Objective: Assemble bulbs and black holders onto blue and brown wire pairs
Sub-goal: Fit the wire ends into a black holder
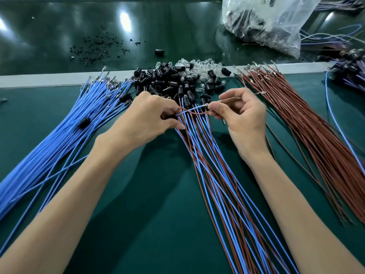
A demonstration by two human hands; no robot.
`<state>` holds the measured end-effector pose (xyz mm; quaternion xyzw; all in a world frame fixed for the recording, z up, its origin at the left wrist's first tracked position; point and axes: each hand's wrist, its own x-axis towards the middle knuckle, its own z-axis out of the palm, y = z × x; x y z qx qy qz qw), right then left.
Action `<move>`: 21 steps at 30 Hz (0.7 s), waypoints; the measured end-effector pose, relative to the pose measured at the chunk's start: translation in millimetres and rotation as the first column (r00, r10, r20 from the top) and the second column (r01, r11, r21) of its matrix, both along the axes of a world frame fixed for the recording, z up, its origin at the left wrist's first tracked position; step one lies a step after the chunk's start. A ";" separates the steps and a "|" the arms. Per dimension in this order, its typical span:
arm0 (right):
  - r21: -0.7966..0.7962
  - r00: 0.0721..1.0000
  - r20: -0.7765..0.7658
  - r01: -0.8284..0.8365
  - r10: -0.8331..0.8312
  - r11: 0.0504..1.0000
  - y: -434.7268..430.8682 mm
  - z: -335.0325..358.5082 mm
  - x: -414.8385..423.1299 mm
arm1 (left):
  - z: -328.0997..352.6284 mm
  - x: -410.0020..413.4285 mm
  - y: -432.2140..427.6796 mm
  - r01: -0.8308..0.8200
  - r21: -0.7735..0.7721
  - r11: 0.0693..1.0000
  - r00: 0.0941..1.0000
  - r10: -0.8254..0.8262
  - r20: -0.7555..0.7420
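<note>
— Where are the grips, and what do they hold?

— Both are over the green bench; the left grip pinches a blue wire and a brown wire at its fingertips; something dark shows under those fingers, too hidden to name; the right grip, at three o'clock of the left, pinches the same two wires near their metal tips; the wires cross in the gap between the grips.

— And the stock?

— The black holders are heaped at twelve o'clock of the grips, with the clear bulbs just behind; the blue bundle fans out at nine o'clock; the brown bundle lies at three o'clock; the paired wires, black holders at their far ends, run beneath the grips toward six o'clock; a plastic bag of dark parts sits at one o'clock, well apart.
</note>
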<state>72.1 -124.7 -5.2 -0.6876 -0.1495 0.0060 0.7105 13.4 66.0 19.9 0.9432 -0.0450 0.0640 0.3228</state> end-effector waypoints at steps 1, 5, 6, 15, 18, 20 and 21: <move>0.015 1.000 -0.009 -0.009 0.009 1.000 -0.7 0.1 0.4 | -0.5 0.1 0.6 0.003 0.021 1.000 1.000 -0.003 0.008; 0.030 0.994 0.007 -0.113 0.113 0.993 -1.8 0.8 2.0 | -1.9 1.1 2.0 -0.039 -0.011 0.999 0.999 0.039 0.025; 0.003 0.990 0.031 -0.137 0.137 0.991 -1.1 0.5 1.4 | -2.4 1.0 0.8 -0.038 -0.029 0.999 0.999 0.038 0.035; -0.193 0.988 0.112 -0.081 0.104 0.978 2.7 -6.0 -1.8 | -2.8 0.6 -4.2 -0.031 -0.041 0.999 0.989 0.036 0.142; -0.295 0.974 0.195 -0.052 0.114 0.954 5.0 -7.0 -4.6 | -4.9 1.3 -4.4 -0.015 0.011 1.000 0.989 0.013 0.146; -0.319 0.971 0.209 -0.047 0.119 0.946 6.4 -7.1 -7.0 | -6.7 1.6 -5.1 -0.005 0.014 1.000 0.988 0.002 0.153; -0.319 0.974 0.191 -0.053 0.119 0.946 7.1 -7.0 -7.8 | -7.4 1.5 -5.4 0.000 0.010 1.000 0.988 -0.001 0.158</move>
